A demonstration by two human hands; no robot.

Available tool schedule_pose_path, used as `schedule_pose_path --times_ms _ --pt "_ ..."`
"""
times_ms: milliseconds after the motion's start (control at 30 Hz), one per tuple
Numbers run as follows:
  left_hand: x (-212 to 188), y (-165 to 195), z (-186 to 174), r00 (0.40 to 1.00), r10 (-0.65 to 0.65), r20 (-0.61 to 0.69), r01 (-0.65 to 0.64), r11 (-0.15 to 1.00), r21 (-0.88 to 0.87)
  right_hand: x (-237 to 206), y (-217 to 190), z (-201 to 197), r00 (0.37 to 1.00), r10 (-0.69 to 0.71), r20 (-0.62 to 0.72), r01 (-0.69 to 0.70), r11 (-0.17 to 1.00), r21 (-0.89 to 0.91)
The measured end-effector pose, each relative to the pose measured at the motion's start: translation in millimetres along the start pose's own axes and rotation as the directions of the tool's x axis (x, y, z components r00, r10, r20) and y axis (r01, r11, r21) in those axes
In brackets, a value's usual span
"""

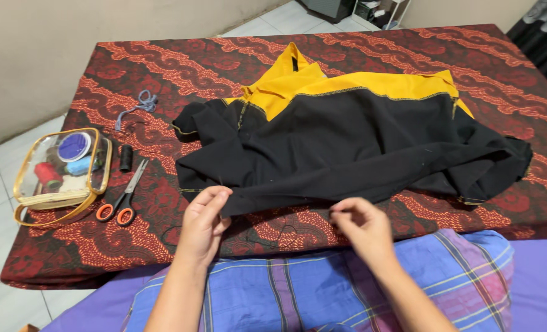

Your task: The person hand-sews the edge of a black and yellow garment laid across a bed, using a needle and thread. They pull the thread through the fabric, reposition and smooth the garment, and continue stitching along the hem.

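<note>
A black garment with yellow shoulder panels (347,141) lies spread on a red patterned cloth (181,74). My left hand (204,222) pinches the garment's near hem between thumb and fingers. My right hand (362,226) is at the same hem further right, fingertips closed together at the fabric edge; whether they hold a needle is too small to tell. A thin dark thread (279,233) loops on the red cloth between my hands.
A clear pouch with yellow trim (61,169) holds thread spools at the left. Beside it lie orange-handled scissors (122,200), a black spool (126,158) and a grey cord (138,106). A blue plaid cloth (322,283) covers my lap. Tiled floor lies to the left.
</note>
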State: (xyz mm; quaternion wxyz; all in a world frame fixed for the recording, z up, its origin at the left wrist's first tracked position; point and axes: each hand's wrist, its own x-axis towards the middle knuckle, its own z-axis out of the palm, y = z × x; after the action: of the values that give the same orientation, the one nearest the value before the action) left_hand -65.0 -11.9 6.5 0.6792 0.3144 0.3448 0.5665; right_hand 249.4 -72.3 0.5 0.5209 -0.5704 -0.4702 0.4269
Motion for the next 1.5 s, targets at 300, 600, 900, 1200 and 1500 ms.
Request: schedule_pose_path --times_ms 300,600,900,1200,1500 --pt "3 5 -4 1.0 0.021 0.0 -0.021 1.0 0.012 24 -51 -65 0.779 -0.581 0.234 0.518 0.388 -0.762" --pt "6 4 -9 1.0 0.004 -0.03 -0.001 0.997 0.079 48 -69 -100 0.915 -0.238 0.325 0.402 0.564 -0.721" --pt "8 6 -12 0.993 0.019 -0.113 -0.009 0.996 0.085 75 -67 -96 0.929 0.044 0.368 0.231 0.71 -0.666" --pt "12 7 -19 0.991 -0.002 -0.135 0.017 0.994 0.112 71 -41 -137 0.867 -0.183 0.463 0.46 0.651 -0.604" --pt "13 10 -20 0.988 -0.022 -0.15 0.042 0.991 0.13 76 -49 -170 0.853 -0.231 0.468 0.52 0.447 -0.728"
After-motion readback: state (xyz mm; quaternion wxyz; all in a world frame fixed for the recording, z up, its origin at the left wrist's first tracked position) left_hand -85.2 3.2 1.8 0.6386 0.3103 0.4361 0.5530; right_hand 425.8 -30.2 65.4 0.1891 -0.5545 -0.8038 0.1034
